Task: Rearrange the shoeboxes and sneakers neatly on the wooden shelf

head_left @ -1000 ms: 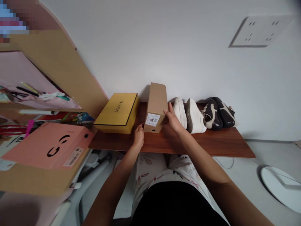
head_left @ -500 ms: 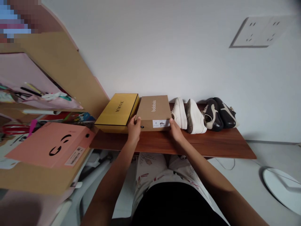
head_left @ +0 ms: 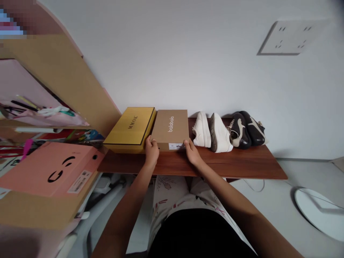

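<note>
The left hand (head_left: 152, 152) and right hand (head_left: 192, 153) clamp the near corners of a brown box (head_left: 170, 127) (label end toward the person), which lies flat on a wooden shelf (head_left: 236, 166) between a yellow box (head_left: 129, 129) and white sneakers (head_left: 211, 132).

Premises: a private home, likely a bedroom. Evidence: a dark wood shelf (head_left: 242, 165) carries a cardboard shoebox (head_left: 170, 129) between the hands, with worn white sneakers (head_left: 212, 132) right of the right hand (head_left: 192, 152). Pale wood furniture with pink trim (head_left: 61, 75) stands left of the left hand (head_left: 152, 152). A double wall socket plate (head_left: 291, 37) sits high right.
</note>
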Demonstrator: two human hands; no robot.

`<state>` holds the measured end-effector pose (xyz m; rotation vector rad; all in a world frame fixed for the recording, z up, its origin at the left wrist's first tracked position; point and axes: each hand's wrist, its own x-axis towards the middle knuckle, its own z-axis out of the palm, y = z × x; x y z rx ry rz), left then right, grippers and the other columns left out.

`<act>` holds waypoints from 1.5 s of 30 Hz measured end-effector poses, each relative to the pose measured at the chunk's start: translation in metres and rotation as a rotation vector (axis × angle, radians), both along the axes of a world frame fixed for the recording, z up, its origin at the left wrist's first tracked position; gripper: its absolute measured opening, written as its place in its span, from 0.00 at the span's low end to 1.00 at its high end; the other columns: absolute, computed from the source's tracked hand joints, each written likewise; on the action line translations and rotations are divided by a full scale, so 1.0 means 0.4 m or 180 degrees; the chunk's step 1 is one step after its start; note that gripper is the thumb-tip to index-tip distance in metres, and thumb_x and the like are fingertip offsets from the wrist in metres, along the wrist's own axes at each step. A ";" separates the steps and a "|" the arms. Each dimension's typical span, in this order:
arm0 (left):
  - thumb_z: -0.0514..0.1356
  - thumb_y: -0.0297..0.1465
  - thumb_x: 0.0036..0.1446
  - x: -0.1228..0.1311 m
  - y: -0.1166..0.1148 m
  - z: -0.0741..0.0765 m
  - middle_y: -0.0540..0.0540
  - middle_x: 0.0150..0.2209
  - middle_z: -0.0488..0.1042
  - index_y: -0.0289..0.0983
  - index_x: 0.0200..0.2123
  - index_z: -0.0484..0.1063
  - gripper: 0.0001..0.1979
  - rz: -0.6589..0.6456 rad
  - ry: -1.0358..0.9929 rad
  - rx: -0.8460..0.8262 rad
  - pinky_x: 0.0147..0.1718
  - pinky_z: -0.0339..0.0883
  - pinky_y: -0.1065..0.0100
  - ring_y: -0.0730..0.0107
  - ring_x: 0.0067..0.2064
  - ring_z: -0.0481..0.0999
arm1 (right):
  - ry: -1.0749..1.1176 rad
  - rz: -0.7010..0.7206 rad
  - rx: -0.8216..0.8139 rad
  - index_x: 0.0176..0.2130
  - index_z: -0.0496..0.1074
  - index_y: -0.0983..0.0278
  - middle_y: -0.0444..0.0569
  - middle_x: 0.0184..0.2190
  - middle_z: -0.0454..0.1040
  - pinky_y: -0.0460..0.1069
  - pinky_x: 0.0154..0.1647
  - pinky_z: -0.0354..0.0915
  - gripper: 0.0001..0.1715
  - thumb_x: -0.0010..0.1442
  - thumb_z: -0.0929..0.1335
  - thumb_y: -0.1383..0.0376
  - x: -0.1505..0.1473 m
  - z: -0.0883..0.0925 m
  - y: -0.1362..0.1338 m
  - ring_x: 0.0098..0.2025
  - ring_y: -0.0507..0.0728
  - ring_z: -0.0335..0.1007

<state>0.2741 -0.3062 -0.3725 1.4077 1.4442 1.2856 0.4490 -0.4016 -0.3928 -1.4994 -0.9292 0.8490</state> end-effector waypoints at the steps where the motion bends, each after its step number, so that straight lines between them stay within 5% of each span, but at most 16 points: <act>1: 0.53 0.30 0.63 0.000 -0.011 0.011 0.32 0.60 0.68 0.33 0.60 0.65 0.22 0.0004 0.0093 0.0104 0.65 0.55 0.55 0.56 0.62 0.68 | -0.0023 -0.0086 -0.0052 0.66 0.60 0.64 0.56 0.70 0.56 0.62 0.73 0.42 0.49 0.60 0.61 0.36 0.002 0.005 -0.007 0.73 0.64 0.47; 5: 0.57 0.30 0.61 0.018 -0.098 0.063 0.33 0.68 0.58 0.34 0.64 0.60 0.29 -0.0187 0.0358 0.1058 0.69 0.42 0.54 0.56 0.70 0.54 | -0.0250 -0.0206 0.0274 0.64 0.64 0.60 0.56 0.65 0.65 0.61 0.68 0.55 0.44 0.57 0.67 0.40 0.076 0.041 -0.066 0.66 0.64 0.61; 7: 0.58 0.31 0.61 0.051 -0.152 0.082 0.36 0.68 0.58 0.38 0.65 0.59 0.29 -0.0567 0.0304 0.1281 0.69 0.44 0.54 0.58 0.70 0.54 | -0.0436 -0.0380 0.0563 0.60 0.68 0.60 0.57 0.60 0.70 0.61 0.63 0.62 0.38 0.58 0.68 0.42 0.151 0.060 -0.109 0.61 0.64 0.67; 12: 0.60 0.36 0.61 0.210 -0.230 0.058 0.38 0.63 0.66 0.41 0.61 0.66 0.25 -0.1918 -0.0320 0.0387 0.65 0.56 0.55 0.58 0.65 0.65 | -0.1159 -0.1517 0.0496 0.54 0.70 0.65 0.61 0.52 0.73 0.62 0.56 0.67 0.36 0.57 0.68 0.43 0.337 0.050 -0.218 0.51 0.64 0.71; 15: 0.67 0.36 0.53 0.322 -0.214 0.008 0.34 0.66 0.61 0.37 0.62 0.64 0.34 -0.1941 -0.0368 -0.0154 0.67 0.51 0.55 0.52 0.69 0.58 | -0.1143 -0.1763 0.0087 0.55 0.69 0.68 0.63 0.51 0.73 0.63 0.56 0.67 0.42 0.52 0.71 0.43 0.384 0.005 -0.252 0.51 0.66 0.71; 18: 0.71 0.34 0.48 0.406 -0.178 -0.035 0.28 0.67 0.58 0.31 0.63 0.61 0.40 -0.1530 -0.0199 -0.0404 0.68 0.47 0.53 0.48 0.71 0.52 | -0.0877 -0.1519 -0.0276 0.55 0.69 0.69 0.60 0.49 0.75 0.61 0.57 0.66 0.46 0.47 0.74 0.44 0.397 -0.022 -0.251 0.53 0.68 0.71; 24: 0.69 0.36 0.51 0.454 -0.136 -0.064 0.37 0.46 0.77 0.34 0.50 0.68 0.25 -0.1755 -0.0380 -0.0559 0.54 0.67 0.55 0.54 0.52 0.76 | -0.0351 -0.0584 -0.0298 0.43 0.72 0.64 0.51 0.37 0.79 0.57 0.48 0.69 0.31 0.47 0.75 0.47 0.421 0.010 -0.218 0.41 0.63 0.74; 29: 0.71 0.34 0.47 0.445 -0.136 -0.002 0.38 0.42 0.75 0.36 0.41 0.69 0.20 -0.1765 0.0518 -0.0119 0.51 0.67 0.54 0.50 0.49 0.75 | -0.0653 -0.0160 0.0022 0.41 0.71 0.63 0.49 0.37 0.78 0.55 0.45 0.68 0.28 0.48 0.74 0.47 0.453 0.046 -0.212 0.39 0.60 0.71; 37: 0.65 0.34 0.57 0.469 -0.165 0.138 0.35 0.51 0.72 0.35 0.49 0.64 0.20 -0.2157 0.3157 0.0720 0.55 0.61 0.56 0.50 0.57 0.71 | -0.2950 0.0172 -0.0663 0.38 0.68 0.62 0.47 0.33 0.75 0.48 0.37 0.61 0.19 0.59 0.70 0.50 0.470 0.128 -0.181 0.35 0.57 0.70; 45: 0.63 0.32 0.59 0.490 -0.163 0.144 0.33 0.49 0.73 0.33 0.51 0.64 0.19 -0.2298 0.3840 0.1050 0.55 0.59 0.57 0.50 0.56 0.71 | -0.4179 0.0695 -0.1349 0.47 0.68 0.65 0.61 0.45 0.78 0.50 0.44 0.62 0.21 0.62 0.68 0.52 0.449 0.186 -0.126 0.48 0.64 0.75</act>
